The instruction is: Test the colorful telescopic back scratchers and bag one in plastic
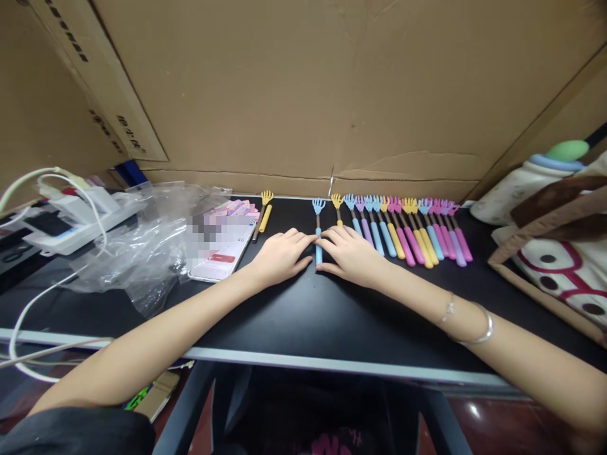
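A blue back scratcher lies on the black desk between my two hands, its small hand-shaped head pointing away from me. My left hand rests flat at its left side, fingertips at the handle and thumb spread apart. From the right, my right hand reaches the same handle with its index finger and thumb, the two held apart. Under the right fingers passes the yellow back scratcher, its handle mostly hidden. Farther left lies another yellow-headed scratcher, its dark shaft bare, with a loose yellow sleeve beside it.
Several back scratchers in mixed colours form a row at right. A phone, crumpled clear plastic bag and white power strip with cables occupy the left. A bottle and bag stand right; cardboard walls the back.
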A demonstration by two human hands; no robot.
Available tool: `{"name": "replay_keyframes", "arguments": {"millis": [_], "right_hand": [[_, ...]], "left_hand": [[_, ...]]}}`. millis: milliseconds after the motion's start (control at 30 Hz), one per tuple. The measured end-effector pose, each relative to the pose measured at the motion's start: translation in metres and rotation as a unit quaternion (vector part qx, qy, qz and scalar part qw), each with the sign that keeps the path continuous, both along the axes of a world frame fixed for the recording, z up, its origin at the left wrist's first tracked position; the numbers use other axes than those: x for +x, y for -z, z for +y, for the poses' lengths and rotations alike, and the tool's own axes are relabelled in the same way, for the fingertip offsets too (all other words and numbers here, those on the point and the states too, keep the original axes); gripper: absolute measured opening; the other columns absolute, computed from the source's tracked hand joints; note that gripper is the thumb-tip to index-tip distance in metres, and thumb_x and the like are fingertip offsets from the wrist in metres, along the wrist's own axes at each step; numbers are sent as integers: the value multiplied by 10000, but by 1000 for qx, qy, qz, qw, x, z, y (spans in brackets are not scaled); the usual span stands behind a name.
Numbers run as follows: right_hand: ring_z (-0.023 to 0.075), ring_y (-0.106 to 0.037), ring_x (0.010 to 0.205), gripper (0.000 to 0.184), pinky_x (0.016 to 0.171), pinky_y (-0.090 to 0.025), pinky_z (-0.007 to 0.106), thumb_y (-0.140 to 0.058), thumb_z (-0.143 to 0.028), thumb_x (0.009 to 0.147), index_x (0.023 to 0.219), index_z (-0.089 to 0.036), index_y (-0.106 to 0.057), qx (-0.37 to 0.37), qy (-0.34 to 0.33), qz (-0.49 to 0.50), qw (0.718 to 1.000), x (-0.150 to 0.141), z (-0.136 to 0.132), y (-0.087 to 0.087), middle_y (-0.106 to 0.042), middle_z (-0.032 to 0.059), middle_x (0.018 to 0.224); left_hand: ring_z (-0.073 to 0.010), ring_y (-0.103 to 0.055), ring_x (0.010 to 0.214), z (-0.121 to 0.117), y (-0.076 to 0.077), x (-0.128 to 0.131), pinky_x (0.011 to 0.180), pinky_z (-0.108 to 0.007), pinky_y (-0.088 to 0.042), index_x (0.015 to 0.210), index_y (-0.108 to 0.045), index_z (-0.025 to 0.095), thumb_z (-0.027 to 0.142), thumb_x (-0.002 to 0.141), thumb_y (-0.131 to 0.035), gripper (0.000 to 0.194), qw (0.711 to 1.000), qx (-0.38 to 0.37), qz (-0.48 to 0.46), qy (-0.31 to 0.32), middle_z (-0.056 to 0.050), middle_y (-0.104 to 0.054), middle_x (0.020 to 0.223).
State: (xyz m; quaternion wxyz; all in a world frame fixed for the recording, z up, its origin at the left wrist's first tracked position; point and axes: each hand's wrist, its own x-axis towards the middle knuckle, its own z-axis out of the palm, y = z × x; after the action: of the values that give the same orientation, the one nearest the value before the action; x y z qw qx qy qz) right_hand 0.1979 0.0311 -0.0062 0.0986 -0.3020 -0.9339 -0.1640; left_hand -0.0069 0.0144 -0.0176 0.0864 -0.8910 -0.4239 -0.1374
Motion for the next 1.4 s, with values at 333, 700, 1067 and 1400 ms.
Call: {"name": "replay_keyframes", "arguments": {"millis": [333, 700, 1067, 1400], "right_hand": [[314, -495, 1113, 574, 964, -362, 440, -405, -509, 930, 1238, -55, -574, 34, 25, -16, 999, 4, 20, 3, -611, 191, 1162], [305, -495, 1127, 565, 955, -370, 422, -436, -500, 922, 1268, -74, -570, 30, 36, -17, 999, 14, 28, 3, -624, 172, 1188], [316, -473, 1178, 580, 1006, -337, 446, -416, -464, 938, 1311, -32, -523, 33, 37, -28, 998, 17, 20, 1, -607, 189, 1220], [329, -449, 1231, 478, 1027, -345, 481, -431, -430, 937, 1214, -88, -615, 33, 16, -14, 999, 40, -4, -17, -608, 168, 1255]], "left_hand": [[-228, -486, 1195, 2, 3, -2, 980, -363, -446, 1336, -475, 128, 352, 958, -435, 442, 1000, 1, 4, 1, -94, -558, 1304], [-217, -499, 1181, 3, 4, -2, 979, -361, -434, 1320, -502, 155, 345, 972, -408, 408, 1000, -5, 8, 10, -86, -565, 1294], [-226, -499, 1175, 8, -5, -11, 998, -363, -413, 1347, -468, 151, 360, 954, -445, 445, 1000, 15, 23, -7, -96, -571, 1288], [-290, -459, 1237, 41, -12, -60, 1036, -463, -321, 1296, -525, 178, 412, 942, -429, 436, 974, 25, 63, -215, -125, -624, 1223]]}}
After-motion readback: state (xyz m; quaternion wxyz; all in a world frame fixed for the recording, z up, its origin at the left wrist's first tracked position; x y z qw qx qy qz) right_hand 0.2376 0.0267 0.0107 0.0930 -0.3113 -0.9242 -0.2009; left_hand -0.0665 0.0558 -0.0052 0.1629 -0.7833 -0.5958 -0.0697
